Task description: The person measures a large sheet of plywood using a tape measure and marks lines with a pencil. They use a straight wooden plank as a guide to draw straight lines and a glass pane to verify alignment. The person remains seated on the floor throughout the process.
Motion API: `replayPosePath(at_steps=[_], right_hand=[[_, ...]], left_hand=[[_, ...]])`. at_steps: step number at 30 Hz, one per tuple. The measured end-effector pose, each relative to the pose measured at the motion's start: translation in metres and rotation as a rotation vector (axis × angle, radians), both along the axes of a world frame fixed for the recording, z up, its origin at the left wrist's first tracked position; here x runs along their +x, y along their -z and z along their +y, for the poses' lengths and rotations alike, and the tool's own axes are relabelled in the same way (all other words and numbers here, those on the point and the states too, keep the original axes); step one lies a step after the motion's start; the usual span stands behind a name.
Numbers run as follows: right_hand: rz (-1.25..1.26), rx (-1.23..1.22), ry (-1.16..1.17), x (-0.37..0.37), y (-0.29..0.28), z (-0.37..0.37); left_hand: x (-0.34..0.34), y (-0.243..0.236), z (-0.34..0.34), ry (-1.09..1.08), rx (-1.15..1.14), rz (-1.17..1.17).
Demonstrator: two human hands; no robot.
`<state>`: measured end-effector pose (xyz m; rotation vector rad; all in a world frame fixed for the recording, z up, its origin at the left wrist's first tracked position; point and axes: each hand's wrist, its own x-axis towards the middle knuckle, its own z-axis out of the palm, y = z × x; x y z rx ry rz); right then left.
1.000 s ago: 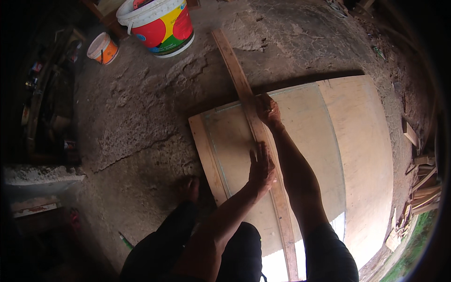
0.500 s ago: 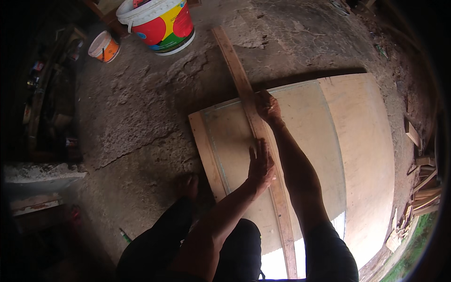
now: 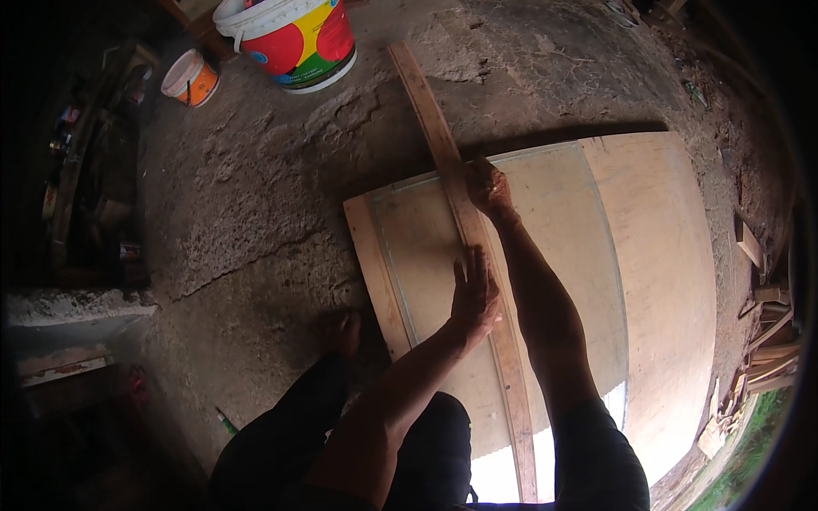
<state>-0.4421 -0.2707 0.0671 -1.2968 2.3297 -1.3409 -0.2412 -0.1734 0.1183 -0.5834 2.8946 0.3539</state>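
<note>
The wooden strip lies across the pale board, its far end overhanging toward the bucket on the floor. My left hand rests on it, fingers extended; my right hand is curled alongside, though I cannot tell around what. Uneven pressure from either could swivel the strip askew.

Bucket cut by top edge, wooden strip partly hidden under left grip, right grip with indistinct fingertips
</note>
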Motion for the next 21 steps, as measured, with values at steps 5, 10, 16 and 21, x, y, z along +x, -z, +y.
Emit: replayPosePath(at_steps=[5, 10, 16, 21], right_hand=[[0.008, -0.045, -0.050, -0.0017, 0.0000, 0.0014], [-0.026, -0.052, -0.075, -0.0070, 0.0037, -0.0002], [-0.049, -0.011, -0.065, -0.0096, 0.0063, -0.0046], [0.008, -0.025, -0.053, -0.0062, -0.0003, -0.0030]], left_hand=[[0.0008, 0.0006, -0.0002, 0.008, -0.015, 0.011], [0.0014, -0.0007, -0.0011, 0.010, -0.039, 0.017], [-0.0003, -0.0040, -0.0020, 0.013, -0.023, -0.023], [0.0010, -0.0028, -0.0006, -0.002, -0.014, 0.004]])
